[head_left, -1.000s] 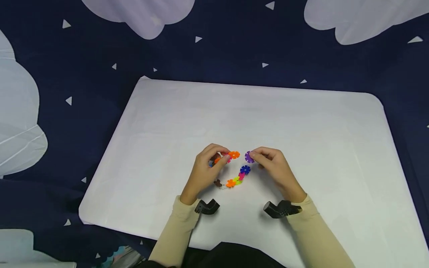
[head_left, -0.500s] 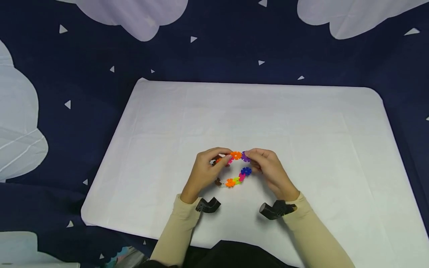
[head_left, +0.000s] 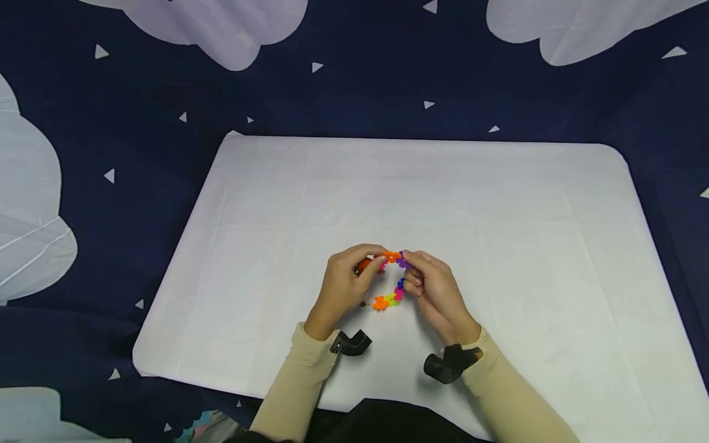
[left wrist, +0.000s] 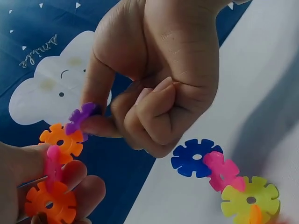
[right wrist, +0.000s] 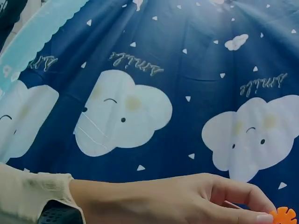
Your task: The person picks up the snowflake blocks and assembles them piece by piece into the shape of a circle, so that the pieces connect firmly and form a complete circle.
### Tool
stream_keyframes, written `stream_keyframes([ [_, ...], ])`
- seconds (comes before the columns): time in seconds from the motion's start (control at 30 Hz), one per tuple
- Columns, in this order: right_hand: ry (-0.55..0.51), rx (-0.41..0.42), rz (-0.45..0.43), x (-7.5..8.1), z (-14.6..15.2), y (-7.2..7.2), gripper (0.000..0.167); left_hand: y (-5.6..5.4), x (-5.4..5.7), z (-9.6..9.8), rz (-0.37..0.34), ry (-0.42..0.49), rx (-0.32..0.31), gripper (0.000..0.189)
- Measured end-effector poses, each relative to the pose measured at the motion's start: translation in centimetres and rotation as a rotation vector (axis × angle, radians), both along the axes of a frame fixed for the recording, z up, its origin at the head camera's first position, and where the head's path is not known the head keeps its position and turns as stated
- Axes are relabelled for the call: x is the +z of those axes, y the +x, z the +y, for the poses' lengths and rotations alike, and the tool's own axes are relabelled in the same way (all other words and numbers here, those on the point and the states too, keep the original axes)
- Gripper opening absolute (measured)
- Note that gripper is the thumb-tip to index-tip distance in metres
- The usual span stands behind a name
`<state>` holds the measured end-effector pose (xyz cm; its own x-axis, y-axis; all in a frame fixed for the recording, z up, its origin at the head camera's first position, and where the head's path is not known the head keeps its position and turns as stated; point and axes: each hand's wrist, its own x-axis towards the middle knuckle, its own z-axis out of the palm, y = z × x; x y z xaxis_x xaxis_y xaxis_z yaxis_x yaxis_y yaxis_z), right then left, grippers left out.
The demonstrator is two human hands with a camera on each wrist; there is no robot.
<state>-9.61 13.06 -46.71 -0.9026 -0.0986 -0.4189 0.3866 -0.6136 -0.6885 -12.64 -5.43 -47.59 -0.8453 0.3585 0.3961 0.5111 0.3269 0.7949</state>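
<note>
My left hand (head_left: 344, 280) grips a curved chain of coloured slotted discs near its end, around a pink disc (left wrist: 53, 168) with one orange disc (left wrist: 50, 203) below it. Beyond the fingertips, another orange disc (left wrist: 60, 140) meets a purple disc (left wrist: 81, 119). Thumb and index finger of my right hand (head_left: 440, 295) pinch the purple one, while the other fingers curl inward. On the chain's far end are a blue disc (left wrist: 194, 156), a pink disc (left wrist: 223, 172) and a yellow disc (left wrist: 251, 200). The left hand covers part of the chain.
A white tabletop (head_left: 498, 203) lies under both hands. Dark blue cloth (head_left: 376, 98) with white clouds and triangles surrounds it. Each wrist carries a black camera, such as the left wrist's camera (head_left: 351, 343).
The right hand has moved left, bringing the purple disc from apart to against the orange disc. Its wrist has since turned and dropped lower. The left hand has shifted only slightly.
</note>
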Motion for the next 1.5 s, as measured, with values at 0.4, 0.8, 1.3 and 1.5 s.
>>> stream_keyframes([
  [0.4, 1.114, 0.117, 0.480, -4.0, 5.2, 0.2, 0.023, -0.3, -0.5, -0.9, -0.251, 0.021, -0.006, 0.018],
  [0.8, 0.966, 0.122, 0.554, -5.4, 1.4, 1.3, 0.008, -0.7, 0.2, -2.0, -0.258, -0.045, 0.012, 0.014],
  [1.3, 0.942, -0.062, 0.748, -2.2, 1.6, 1.2, 0.006, -0.9, 1.5, -2.1, -0.272, -0.026, -0.242, 0.025],
  [1.5, 0.962, -0.064, 0.785, -1.4, 1.1, 1.4, 0.007, -1.0, 2.1, -2.1, -0.271, -0.059, -0.285, 0.024],
])
